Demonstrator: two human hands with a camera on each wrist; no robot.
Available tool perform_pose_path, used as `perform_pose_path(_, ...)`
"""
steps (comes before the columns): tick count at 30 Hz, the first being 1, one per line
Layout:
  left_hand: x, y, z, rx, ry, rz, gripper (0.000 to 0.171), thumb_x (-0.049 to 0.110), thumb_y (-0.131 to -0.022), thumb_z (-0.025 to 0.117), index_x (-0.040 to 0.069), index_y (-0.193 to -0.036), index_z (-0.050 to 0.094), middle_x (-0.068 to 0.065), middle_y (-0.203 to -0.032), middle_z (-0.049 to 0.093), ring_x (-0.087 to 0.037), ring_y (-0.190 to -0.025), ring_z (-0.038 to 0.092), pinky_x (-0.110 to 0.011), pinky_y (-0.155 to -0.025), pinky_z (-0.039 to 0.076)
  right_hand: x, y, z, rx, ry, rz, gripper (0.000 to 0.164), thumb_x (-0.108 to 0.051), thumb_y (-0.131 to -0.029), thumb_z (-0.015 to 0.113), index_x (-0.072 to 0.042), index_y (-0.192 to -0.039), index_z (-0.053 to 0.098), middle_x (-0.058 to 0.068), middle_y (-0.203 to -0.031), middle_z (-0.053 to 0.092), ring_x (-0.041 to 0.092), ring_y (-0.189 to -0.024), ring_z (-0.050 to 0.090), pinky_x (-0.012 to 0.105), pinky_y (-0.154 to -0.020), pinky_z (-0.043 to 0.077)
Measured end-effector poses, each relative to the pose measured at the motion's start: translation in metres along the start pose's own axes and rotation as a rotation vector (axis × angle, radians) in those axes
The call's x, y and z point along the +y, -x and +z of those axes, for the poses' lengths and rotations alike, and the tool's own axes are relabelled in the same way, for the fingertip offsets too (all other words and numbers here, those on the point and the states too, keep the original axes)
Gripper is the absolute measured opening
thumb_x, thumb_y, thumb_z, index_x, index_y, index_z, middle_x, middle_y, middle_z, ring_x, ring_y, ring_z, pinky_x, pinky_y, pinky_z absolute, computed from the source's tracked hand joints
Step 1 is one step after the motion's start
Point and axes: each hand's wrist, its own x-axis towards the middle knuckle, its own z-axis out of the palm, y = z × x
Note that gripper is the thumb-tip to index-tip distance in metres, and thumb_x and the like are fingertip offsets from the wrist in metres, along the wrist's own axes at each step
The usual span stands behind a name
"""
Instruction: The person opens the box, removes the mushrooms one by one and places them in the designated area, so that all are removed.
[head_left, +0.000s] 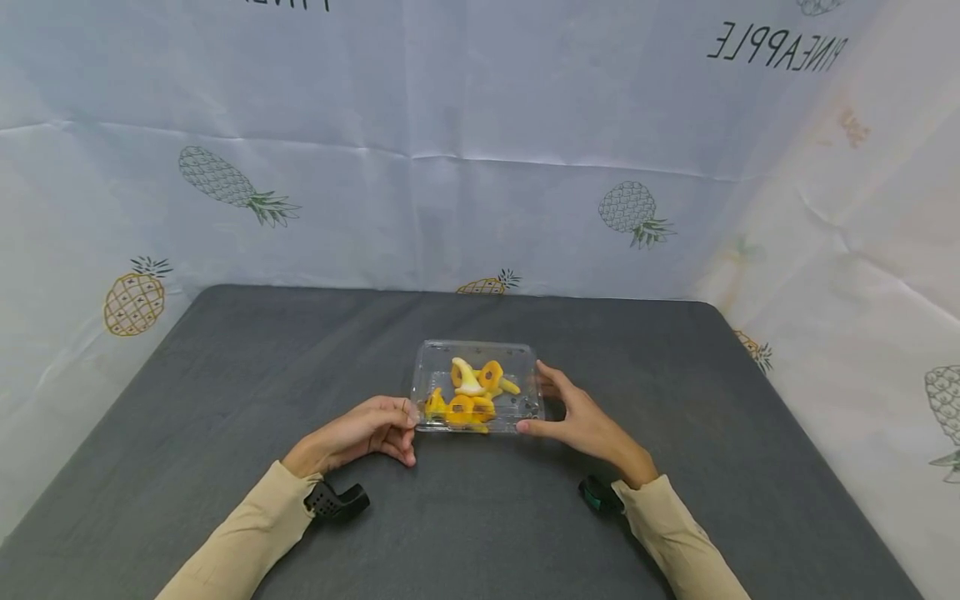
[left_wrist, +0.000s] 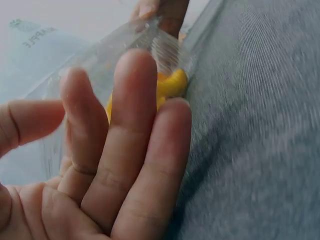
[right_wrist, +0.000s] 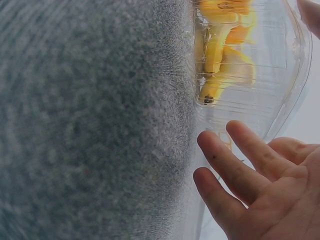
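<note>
A clear plastic container point(head_left: 517, 408) stands on the grey table, with several yellow and orange pieces point(head_left: 468, 383) heaped mostly in its left and middle part. Some pieces are curved; one in the right wrist view tapers to a dark tip like a small banana point(right_wrist: 212, 92). My left hand point(head_left: 375, 427) pinches the container's front left edge between thumb and index finger, its other fingers loosely bent beside the wall. At the opposite end, my right hand point(head_left: 573, 417) holds the right side, thumb at the front corner and index finger near the back corner.
Grey cloth covers the table point(head_left: 300, 358). Behind it hangs a white curtain point(head_left: 487, 208) printed with pineapples, which also runs down both sides. Dark straps point(head_left: 337, 502) sit at both wrists, by the beige sleeves point(head_left: 247, 533).
</note>
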Motion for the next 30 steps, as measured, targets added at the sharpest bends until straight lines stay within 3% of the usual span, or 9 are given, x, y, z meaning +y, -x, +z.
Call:
perform_pose_path(5,0.0004,0.001,-0.0015,0.007,-0.09,0.006,0.017,0.016,-0.105,0.046,0.001,-0.104,0.054,-0.001,-0.089,0.066,-0.016,-0.088,0.072,-0.037,-0.085,0.061,-0.0011,-0.0003,-0.0003,0.0,0.005,0.006,0.105,-0.047,-0.083,0.077,-0.016,-0.16,0.014,0.011,-0.159,0.036,0.035,-0.144,0.039,0.064,-0.113,0.035)
perform_pose_path(9,0.0018,0.002,-0.0019,0.079,-0.182,0.021,0.018,0.016,-0.103,0.052,-0.001,-0.111,0.048,-0.01,-0.095,0.066,-0.019,-0.088,0.071,-0.037,-0.08,0.061,-0.001,-0.0005,-0.0004,-0.001,0.006,0.01,0.105,-0.047,-0.083,0.077,-0.015,-0.16,0.014,0.012,-0.159,0.036,0.036,-0.144,0.039,0.065,-0.112,0.035)
perform_pose_path(15,0.0048,0.0031,-0.0034,0.195,-0.299,0.059,0.046,0.013,-0.099,0.06,-0.005,-0.132,0.034,-0.019,-0.106,0.062,-0.021,-0.089,0.069,-0.039,-0.076,0.061,0.0021,-0.0013,-0.0003,0.0,0.023,0.003,0.104,-0.049,-0.084,0.076,-0.017,-0.16,0.014,0.011,-0.158,0.038,0.036,-0.143,0.041,0.064,-0.112,0.036)
perform_pose_path(19,0.0065,0.0043,-0.0042,0.242,-0.367,0.085,0.067,0.015,-0.098,0.063,-0.002,-0.149,0.024,-0.027,-0.128,0.051,-0.025,-0.101,0.065,-0.039,-0.08,0.06,0.0033,-0.0017,-0.0002,0.003,0.038,0.0,0.104,-0.05,-0.084,0.076,-0.018,-0.161,0.013,0.011,-0.157,0.039,0.036,-0.142,0.042,0.064,-0.111,0.038)
perform_pose_path(25,0.0064,0.0035,-0.0023,0.279,-0.402,0.123,0.084,0.016,-0.095,0.067,0.007,-0.158,0.013,-0.029,-0.155,0.026,-0.046,-0.135,0.043,-0.044,-0.097,0.054,0.0035,-0.0013,-0.0003,0.004,0.045,-0.002,0.103,-0.05,-0.084,0.075,-0.018,-0.16,0.014,0.011,-0.156,0.04,0.036,-0.141,0.043,0.063,-0.111,0.039)
perform_pose_path(30,0.0051,0.0011,0.0029,0.311,-0.403,0.179,0.092,0.012,-0.093,0.069,0.01,-0.16,0.007,-0.025,-0.162,0.015,-0.051,-0.145,0.027,-0.054,-0.106,0.047,0.0029,-0.0013,-0.0003,0.007,0.045,-0.008,0.102,-0.049,-0.084,0.075,-0.017,-0.16,0.015,0.011,-0.155,0.041,0.036,-0.141,0.044,0.062,-0.11,0.04)
